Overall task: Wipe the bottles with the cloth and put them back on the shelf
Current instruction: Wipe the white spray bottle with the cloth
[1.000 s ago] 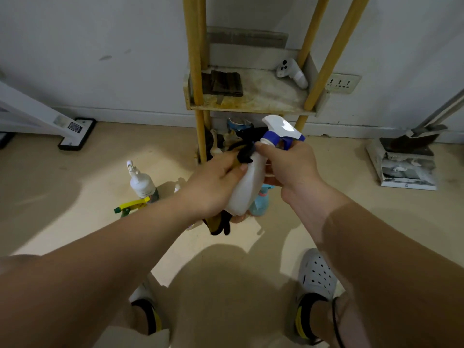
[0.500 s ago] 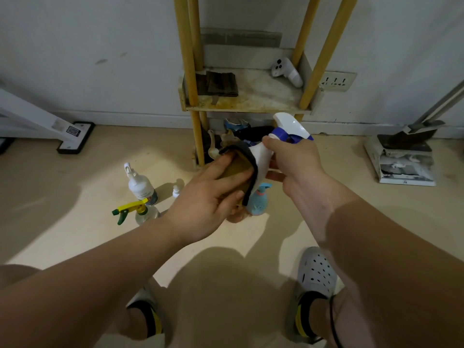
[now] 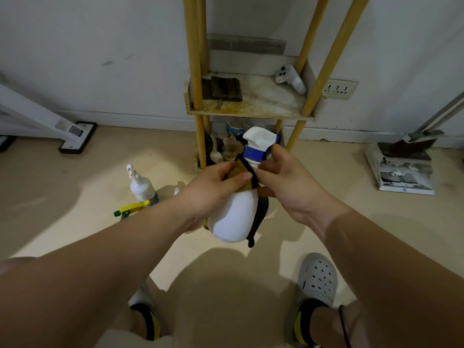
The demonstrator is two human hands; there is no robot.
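Hanging at mid-frame in the head view, the white spray bottle point(image 3: 234, 219) is tilted. Its rounded base faces the camera and its blue-collared trigger head points up toward the shelf point(image 3: 251, 113). It is held in the air above the floor, in front of the shelf's lower tier and off the boards.

The left grip point(image 3: 213, 189) is clenched on a yellow cloth point(image 3: 242, 172) with a black edge, thumb on top, pressing it against the bottle's shoulder just under the collar. A black strip of the cloth trails down the bottle's right flank and hangs past its base. The right grip point(image 3: 288, 182) is curled round the bottle's neck from the right of the frame, its thumb touching the collar.

At upper centre, the shelf's stained board between yellow poles carries a dark folded block point(image 3: 224, 87) at its left and a white controller point(image 3: 290, 79) at its right rear. At left centre a small white bottle point(image 3: 140, 187) stands upright on the floor. A yellow-and-green sprayer point(image 3: 130, 209) lies just below it, partly hidden by the forearm. A grey clog point(image 3: 317, 280) shows at lower right.
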